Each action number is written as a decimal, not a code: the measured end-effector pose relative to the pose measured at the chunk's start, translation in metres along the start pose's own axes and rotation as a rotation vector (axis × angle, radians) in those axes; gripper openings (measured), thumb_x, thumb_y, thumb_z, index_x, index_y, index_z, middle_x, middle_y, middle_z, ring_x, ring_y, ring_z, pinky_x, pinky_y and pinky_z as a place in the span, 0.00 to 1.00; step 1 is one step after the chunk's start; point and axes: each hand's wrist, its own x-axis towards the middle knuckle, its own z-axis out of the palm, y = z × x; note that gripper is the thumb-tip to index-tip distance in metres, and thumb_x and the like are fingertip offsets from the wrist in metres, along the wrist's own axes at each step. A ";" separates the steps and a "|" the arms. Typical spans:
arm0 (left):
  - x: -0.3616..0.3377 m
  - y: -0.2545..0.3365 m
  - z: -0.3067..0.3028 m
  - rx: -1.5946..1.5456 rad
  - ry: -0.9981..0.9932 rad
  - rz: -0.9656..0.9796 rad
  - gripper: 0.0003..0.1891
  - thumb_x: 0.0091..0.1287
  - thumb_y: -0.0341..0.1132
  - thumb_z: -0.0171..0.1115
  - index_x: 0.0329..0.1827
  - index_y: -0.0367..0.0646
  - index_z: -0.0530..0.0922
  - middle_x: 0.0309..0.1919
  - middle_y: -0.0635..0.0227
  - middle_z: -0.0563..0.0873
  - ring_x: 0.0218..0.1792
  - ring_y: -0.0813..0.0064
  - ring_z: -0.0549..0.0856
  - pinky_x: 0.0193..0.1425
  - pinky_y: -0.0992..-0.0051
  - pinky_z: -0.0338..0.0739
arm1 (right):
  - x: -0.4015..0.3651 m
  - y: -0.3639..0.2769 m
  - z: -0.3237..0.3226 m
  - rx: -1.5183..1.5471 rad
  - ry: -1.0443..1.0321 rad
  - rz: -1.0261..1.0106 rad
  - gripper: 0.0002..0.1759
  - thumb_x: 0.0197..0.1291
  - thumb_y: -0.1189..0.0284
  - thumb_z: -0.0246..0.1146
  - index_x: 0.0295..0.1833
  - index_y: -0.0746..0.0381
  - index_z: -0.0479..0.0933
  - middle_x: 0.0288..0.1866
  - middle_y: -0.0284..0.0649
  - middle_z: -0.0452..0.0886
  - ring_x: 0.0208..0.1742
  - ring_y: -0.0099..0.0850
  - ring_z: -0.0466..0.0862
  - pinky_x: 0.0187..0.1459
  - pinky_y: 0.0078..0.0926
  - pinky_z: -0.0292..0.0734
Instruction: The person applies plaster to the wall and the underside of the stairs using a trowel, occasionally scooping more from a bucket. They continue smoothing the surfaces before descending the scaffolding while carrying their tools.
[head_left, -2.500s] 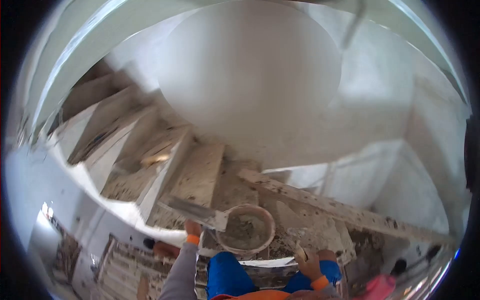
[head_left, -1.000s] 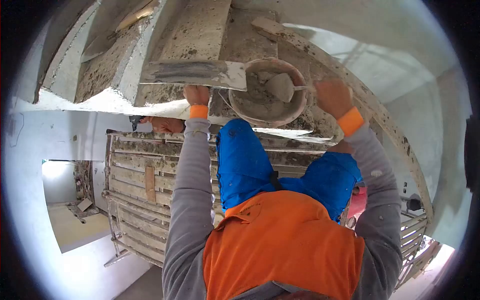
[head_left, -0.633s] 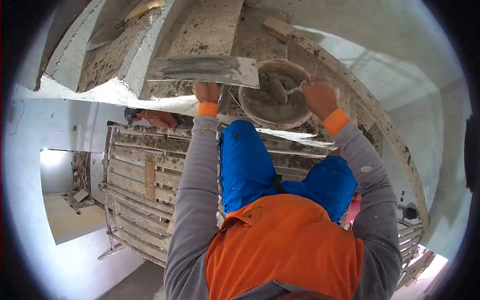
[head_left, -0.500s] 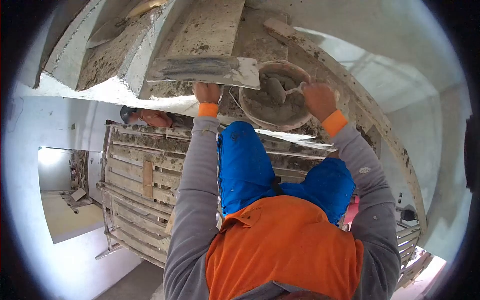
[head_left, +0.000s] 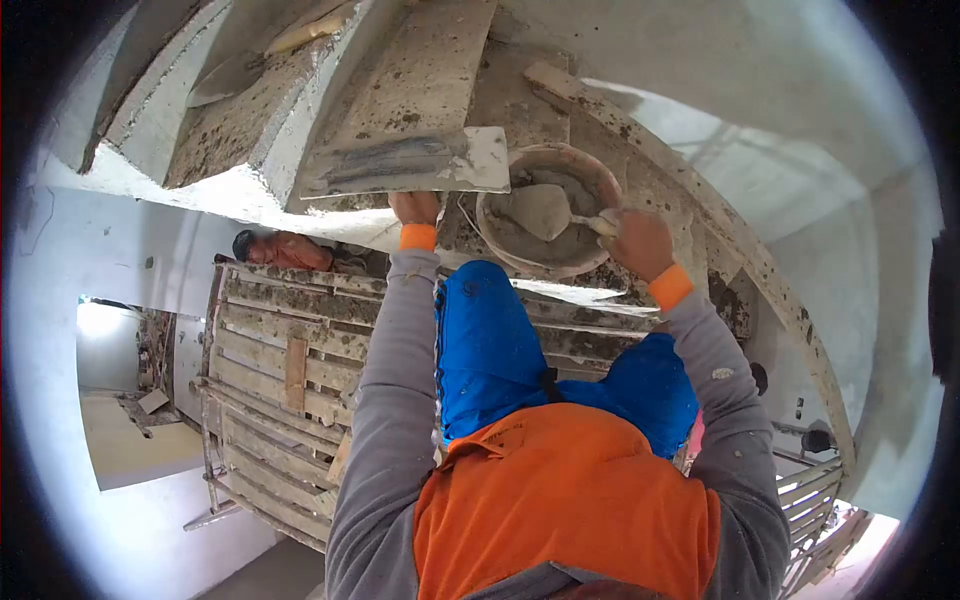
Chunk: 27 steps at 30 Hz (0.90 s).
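My left hand [head_left: 415,207] is closed at the underside of a flat board [head_left: 410,163] smeared with grey mortar, holding it over the step. My right hand [head_left: 640,242] grips the handle of a trowel [head_left: 543,212], whose blade is over the round bucket [head_left: 604,180]. Grey mortar [head_left: 520,240] lies inside the bucket, which stands just right of the board.
Concrete steps [head_left: 335,75] rise at the upper left, with another trowel [head_left: 228,78] on one. A slatted wooden scaffold [head_left: 270,345] is below at left, where a person in orange [head_left: 290,251] is beside it. A long plank [head_left: 690,175] curves at right.
The trowel has come up out of the mortar, its blade now showing more fully. My right hand has shifted slightly down in view, and the person at left has moved a little left.
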 end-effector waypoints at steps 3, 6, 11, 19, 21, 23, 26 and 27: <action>0.000 -0.003 0.004 -0.214 0.079 0.017 0.16 0.65 0.41 0.54 0.46 0.39 0.81 0.46 0.50 0.83 0.47 0.47 0.80 0.50 0.59 0.74 | -0.018 0.009 0.006 0.153 0.032 0.077 0.23 0.47 0.52 0.67 0.41 0.58 0.81 0.33 0.47 0.83 0.37 0.47 0.83 0.38 0.45 0.77; 0.000 -0.004 0.002 -0.419 0.046 -0.075 0.17 0.67 0.43 0.53 0.49 0.40 0.79 0.49 0.51 0.81 0.50 0.49 0.78 0.54 0.58 0.72 | -0.034 0.016 0.008 0.190 0.022 0.103 0.24 0.48 0.50 0.66 0.43 0.58 0.81 0.34 0.47 0.83 0.38 0.46 0.83 0.39 0.45 0.77; -0.002 -0.019 0.000 -0.635 0.024 -0.364 0.18 0.67 0.44 0.52 0.53 0.42 0.77 0.50 0.53 0.81 0.51 0.51 0.78 0.55 0.56 0.72 | -0.035 0.012 -0.003 -0.010 -0.010 0.098 0.21 0.51 0.55 0.65 0.46 0.58 0.81 0.34 0.48 0.82 0.37 0.45 0.83 0.38 0.45 0.77; 0.003 0.023 -0.009 0.176 -0.065 0.069 0.15 0.64 0.41 0.54 0.45 0.40 0.82 0.45 0.50 0.84 0.47 0.48 0.81 0.50 0.59 0.74 | -0.021 -0.032 -0.029 -0.097 0.153 0.007 0.18 0.50 0.67 0.63 0.49 0.58 0.79 0.36 0.45 0.80 0.37 0.44 0.82 0.38 0.42 0.76; 0.002 0.023 -0.011 0.356 -0.075 0.165 0.15 0.64 0.41 0.54 0.44 0.40 0.82 0.45 0.50 0.84 0.47 0.47 0.81 0.49 0.58 0.74 | -0.028 -0.035 -0.022 -0.082 0.142 0.000 0.20 0.49 0.67 0.64 0.50 0.57 0.79 0.38 0.45 0.79 0.37 0.44 0.81 0.40 0.41 0.76; 0.001 0.030 -0.011 0.251 -0.054 0.097 0.15 0.63 0.41 0.54 0.44 0.40 0.82 0.44 0.50 0.84 0.46 0.47 0.82 0.48 0.57 0.75 | -0.035 -0.040 -0.017 -0.091 0.021 0.042 0.21 0.50 0.65 0.65 0.52 0.57 0.79 0.39 0.44 0.79 0.38 0.44 0.81 0.41 0.41 0.76; 0.000 0.046 -0.011 0.274 -0.025 0.104 0.15 0.63 0.41 0.54 0.43 0.40 0.82 0.43 0.50 0.85 0.44 0.46 0.82 0.47 0.57 0.75 | -0.047 -0.050 -0.016 -0.019 0.105 0.042 0.23 0.51 0.63 0.65 0.53 0.58 0.79 0.41 0.45 0.80 0.38 0.45 0.81 0.41 0.41 0.76; 0.001 0.052 -0.013 0.313 -0.015 0.126 0.15 0.63 0.41 0.54 0.43 0.40 0.82 0.42 0.50 0.85 0.44 0.46 0.82 0.47 0.57 0.75 | -0.049 -0.051 -0.014 0.028 0.086 0.078 0.23 0.51 0.61 0.66 0.53 0.57 0.79 0.41 0.46 0.80 0.38 0.45 0.82 0.41 0.41 0.76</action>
